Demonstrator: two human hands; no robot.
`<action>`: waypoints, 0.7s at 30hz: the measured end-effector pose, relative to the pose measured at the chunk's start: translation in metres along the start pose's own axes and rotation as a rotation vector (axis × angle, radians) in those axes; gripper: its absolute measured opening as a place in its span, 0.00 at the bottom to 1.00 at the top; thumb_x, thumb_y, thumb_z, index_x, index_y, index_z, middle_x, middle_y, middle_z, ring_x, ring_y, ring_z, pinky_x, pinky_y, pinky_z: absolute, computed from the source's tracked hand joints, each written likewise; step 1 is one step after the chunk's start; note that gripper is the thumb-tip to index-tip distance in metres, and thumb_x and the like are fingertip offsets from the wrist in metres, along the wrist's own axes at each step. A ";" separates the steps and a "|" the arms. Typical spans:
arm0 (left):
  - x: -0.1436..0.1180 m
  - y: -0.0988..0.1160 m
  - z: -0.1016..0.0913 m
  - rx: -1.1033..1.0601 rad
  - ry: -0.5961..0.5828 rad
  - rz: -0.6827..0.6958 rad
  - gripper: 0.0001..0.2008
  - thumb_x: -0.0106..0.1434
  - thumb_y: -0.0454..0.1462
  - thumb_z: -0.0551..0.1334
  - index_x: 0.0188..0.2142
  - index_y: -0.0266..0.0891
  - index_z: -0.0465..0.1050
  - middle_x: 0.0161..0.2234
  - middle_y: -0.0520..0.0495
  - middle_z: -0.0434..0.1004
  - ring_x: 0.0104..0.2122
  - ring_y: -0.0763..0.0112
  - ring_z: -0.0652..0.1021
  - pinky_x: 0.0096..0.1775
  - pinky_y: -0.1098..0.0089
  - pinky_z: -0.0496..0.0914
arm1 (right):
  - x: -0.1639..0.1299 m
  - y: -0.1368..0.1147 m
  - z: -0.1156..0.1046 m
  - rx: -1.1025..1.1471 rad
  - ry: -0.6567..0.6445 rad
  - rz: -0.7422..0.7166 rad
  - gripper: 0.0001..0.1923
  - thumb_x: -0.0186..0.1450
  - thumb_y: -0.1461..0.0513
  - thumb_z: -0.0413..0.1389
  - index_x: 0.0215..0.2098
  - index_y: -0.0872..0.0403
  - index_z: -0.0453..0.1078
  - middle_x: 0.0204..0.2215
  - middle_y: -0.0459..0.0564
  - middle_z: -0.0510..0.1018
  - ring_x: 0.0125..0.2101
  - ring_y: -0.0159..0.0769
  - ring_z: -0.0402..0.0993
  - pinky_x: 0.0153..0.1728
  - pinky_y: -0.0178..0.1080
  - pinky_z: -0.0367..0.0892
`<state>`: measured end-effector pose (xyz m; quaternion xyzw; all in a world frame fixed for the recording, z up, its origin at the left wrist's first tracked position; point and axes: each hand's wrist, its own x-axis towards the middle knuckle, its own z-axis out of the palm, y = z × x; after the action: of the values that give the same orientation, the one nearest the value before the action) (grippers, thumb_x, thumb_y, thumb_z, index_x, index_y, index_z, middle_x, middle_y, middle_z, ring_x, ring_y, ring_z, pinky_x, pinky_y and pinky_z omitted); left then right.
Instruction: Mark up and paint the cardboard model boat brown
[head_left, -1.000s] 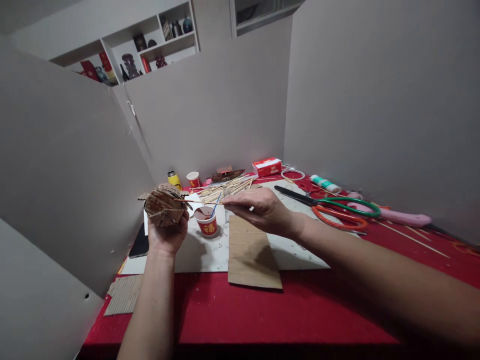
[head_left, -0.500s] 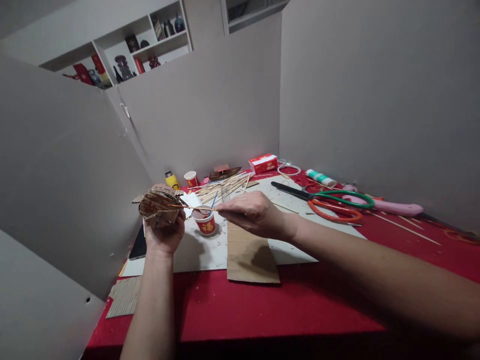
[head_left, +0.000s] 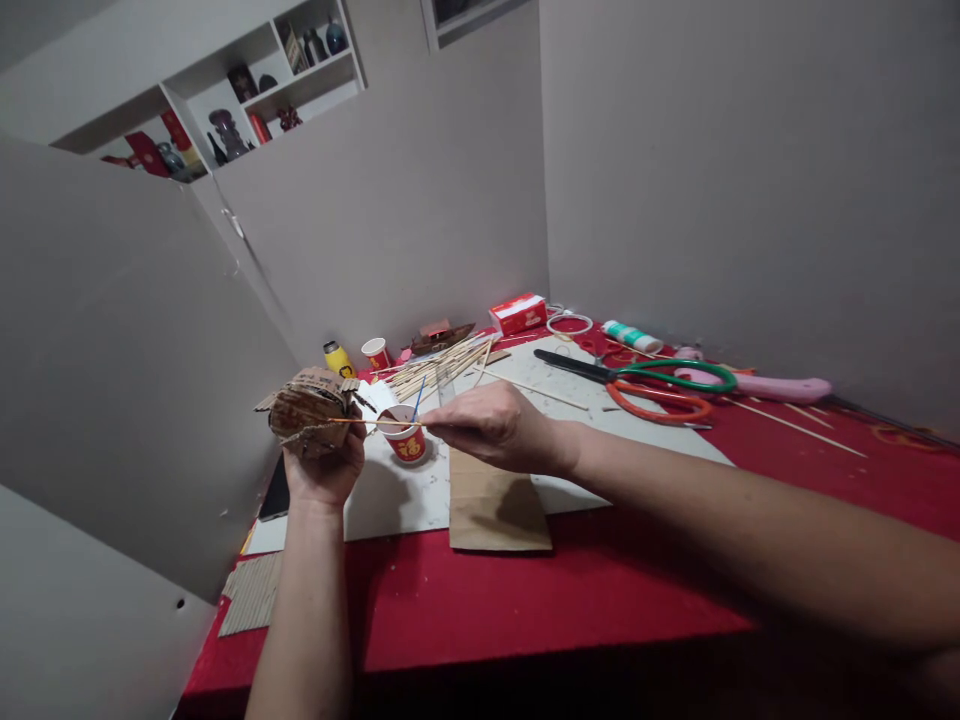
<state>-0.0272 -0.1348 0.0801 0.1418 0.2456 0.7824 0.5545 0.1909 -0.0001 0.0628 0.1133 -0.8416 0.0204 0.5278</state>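
Green-and-orange scissors [head_left: 660, 388], red box [head_left: 517, 313], yellow bottle [head_left: 337, 358], loose sticks [head_left: 439, 366] on red cloth [head_left: 570, 590]

We are sitting at a desk [head_left: 525, 620] covered with a red cloth, its far corner tucked between plain grey panels. One panel [head_left: 112, 350] is running along the desk's left edge, another [head_left: 405, 210] is closing off the far edge, and a third [head_left: 750, 170] is standing along the right edge. Above the left panel, white shelves [head_left: 247, 90] are showing, holding dark vases and red ornaments. A window frame [head_left: 469, 15] is peeking over the far panel. Soft, even indoor light is falling across everything.
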 end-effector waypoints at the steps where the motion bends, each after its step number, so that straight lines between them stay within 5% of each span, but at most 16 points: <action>1: 0.000 0.000 0.001 0.003 0.005 0.006 0.19 0.63 0.44 0.54 0.48 0.37 0.73 0.37 0.34 0.80 0.32 0.60 0.80 0.25 0.69 0.76 | 0.000 0.000 -0.001 0.001 -0.001 -0.005 0.09 0.70 0.64 0.54 0.42 0.56 0.77 0.26 0.49 0.83 0.24 0.32 0.80 0.25 0.32 0.70; 8: 0.003 -0.002 -0.002 0.037 -0.040 -0.009 0.20 0.64 0.44 0.53 0.50 0.38 0.72 0.36 0.36 0.80 0.29 0.60 0.80 0.24 0.69 0.75 | 0.003 -0.003 -0.004 0.062 0.099 -0.005 0.07 0.69 0.65 0.56 0.41 0.58 0.76 0.29 0.51 0.85 0.26 0.31 0.81 0.28 0.31 0.72; 21: 0.012 0.010 -0.021 0.036 -0.132 -0.024 0.22 0.63 0.45 0.56 0.52 0.37 0.72 0.40 0.32 0.80 0.33 0.59 0.80 0.29 0.65 0.77 | 0.001 0.005 -0.005 0.006 0.047 -0.057 0.10 0.71 0.62 0.54 0.42 0.58 0.77 0.25 0.49 0.82 0.23 0.30 0.78 0.24 0.31 0.66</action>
<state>-0.0494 -0.1308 0.0676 0.2000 0.2240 0.7599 0.5765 0.1945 0.0053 0.0664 0.1381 -0.8252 0.0107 0.5476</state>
